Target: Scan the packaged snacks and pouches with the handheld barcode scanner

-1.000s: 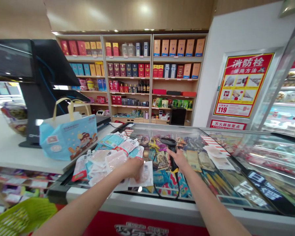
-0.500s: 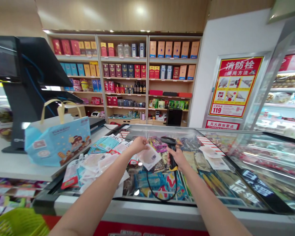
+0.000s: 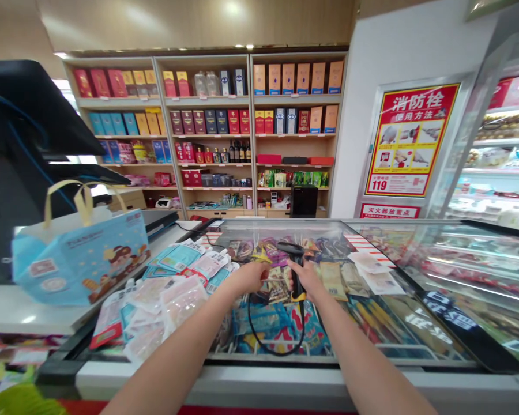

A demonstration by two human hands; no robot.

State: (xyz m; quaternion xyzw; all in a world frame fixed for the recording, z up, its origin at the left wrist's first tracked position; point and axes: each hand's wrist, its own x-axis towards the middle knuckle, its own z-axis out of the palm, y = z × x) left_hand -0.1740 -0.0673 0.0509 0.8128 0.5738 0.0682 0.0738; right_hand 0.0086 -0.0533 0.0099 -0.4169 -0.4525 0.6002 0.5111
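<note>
Black-and-yellow plastic handheld scanner [image 3: 298, 282]: grasped by the right hand [image 3: 310, 280] above the clear glass freezer lid [image 3: 237, 227]. The left hand [image 3: 255, 276] is curled nearby, contents unclear. Work looks partway: blue-and-white plastic packets [image 3: 179, 256] heap near the left edge; open room lies right of the scanner.

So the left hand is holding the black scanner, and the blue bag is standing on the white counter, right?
Not quite: the right hand is holding the black scanner, as the head view shows. The blue bag is indeed standing on the white counter.
</note>
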